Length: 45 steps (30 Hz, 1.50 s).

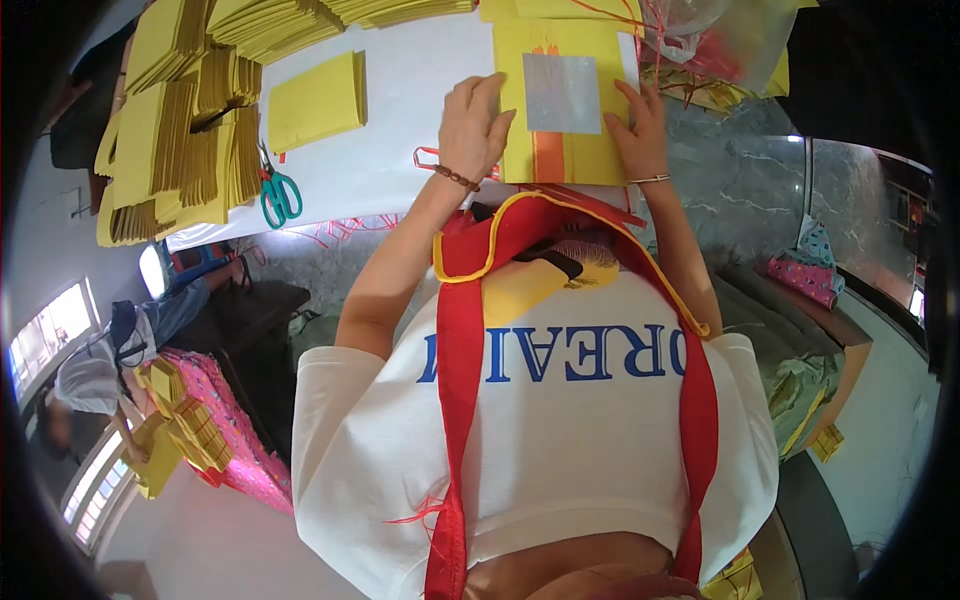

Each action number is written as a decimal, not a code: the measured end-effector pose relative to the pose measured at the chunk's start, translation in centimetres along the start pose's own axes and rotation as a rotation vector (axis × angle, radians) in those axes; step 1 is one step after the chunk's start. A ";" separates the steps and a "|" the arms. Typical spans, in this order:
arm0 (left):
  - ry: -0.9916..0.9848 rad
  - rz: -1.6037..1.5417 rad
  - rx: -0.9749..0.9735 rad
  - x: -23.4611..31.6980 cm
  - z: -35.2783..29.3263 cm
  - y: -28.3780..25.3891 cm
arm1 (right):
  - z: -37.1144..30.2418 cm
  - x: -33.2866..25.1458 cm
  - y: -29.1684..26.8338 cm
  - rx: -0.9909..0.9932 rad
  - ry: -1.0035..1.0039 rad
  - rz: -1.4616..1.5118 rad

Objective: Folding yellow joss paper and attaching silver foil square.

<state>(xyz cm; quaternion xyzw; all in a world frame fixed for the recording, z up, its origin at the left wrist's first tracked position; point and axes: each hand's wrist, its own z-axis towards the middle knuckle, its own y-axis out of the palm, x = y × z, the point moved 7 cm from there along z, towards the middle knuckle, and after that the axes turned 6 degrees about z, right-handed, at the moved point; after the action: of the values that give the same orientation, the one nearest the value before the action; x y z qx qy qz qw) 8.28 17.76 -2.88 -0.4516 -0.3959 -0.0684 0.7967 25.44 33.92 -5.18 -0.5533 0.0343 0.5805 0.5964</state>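
Observation:
A yellow paper sheet with a silver square and an orange band lies in front of me at the table's right end. My left hand rests at its left edge, thumb spread from the fingers. At the right edge is my right hand, its fingers and thumb apart and touching the paper's side. Whether more sheets lie beneath is hard to tell. Beside my left wrist lies a red looped string.
Folded yellow paper stacks fill the white table's left end. A separate yellow bundle and green-handled scissors lie nearer. A clear plastic bag sits at the far right. Another person handles yellow paper at the left.

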 end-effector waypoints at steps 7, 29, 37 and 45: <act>0.632 0.241 -0.337 5.6 -3.5 1.9 | 0.6 -2.4 1.1 -0.291 -0.289 -0.086; -0.154 -0.214 -0.610 0.0 -1.4 2.7 | 0.0 3.5 2.2 -0.321 0.440 0.995; -0.288 -0.271 -0.682 0.1 -1.1 2.5 | 0.3 3.8 2.3 -0.390 0.354 0.905; -0.328 -0.387 -0.680 -0.5 -0.6 3.0 | -0.4 4.2 2.8 -0.419 0.466 1.101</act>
<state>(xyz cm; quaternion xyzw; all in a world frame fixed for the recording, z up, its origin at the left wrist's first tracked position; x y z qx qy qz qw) 9.68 18.95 -5.36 -0.6108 -0.5498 -0.2706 0.5014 25.03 35.56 -9.92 -0.6713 0.3285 0.6610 0.0662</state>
